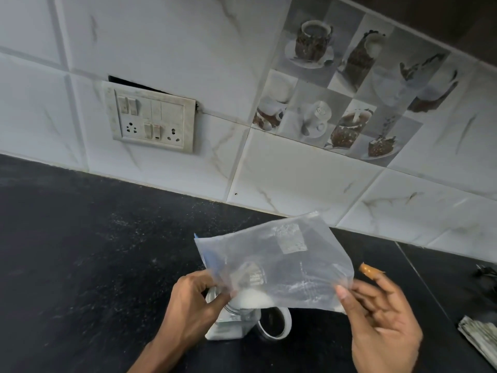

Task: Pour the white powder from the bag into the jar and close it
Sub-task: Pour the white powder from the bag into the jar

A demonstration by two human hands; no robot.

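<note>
Left hand [193, 294] and right hand [382, 313] pinch opposite edges of the thin, crinkled clear bag [279, 259] above the open jar [231, 327] heaped with white powder [250, 298].

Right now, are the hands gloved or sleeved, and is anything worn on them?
Both are bare: no gloves on the left hand or right hand, no ring on the fingers that show. The left forearm is uncovered, no sleeve or watch in view. The right arm is out of frame.

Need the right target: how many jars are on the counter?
1. The jar stands under the bag, by the left hand; its lid lies just right. Others may be off-frame.
</note>
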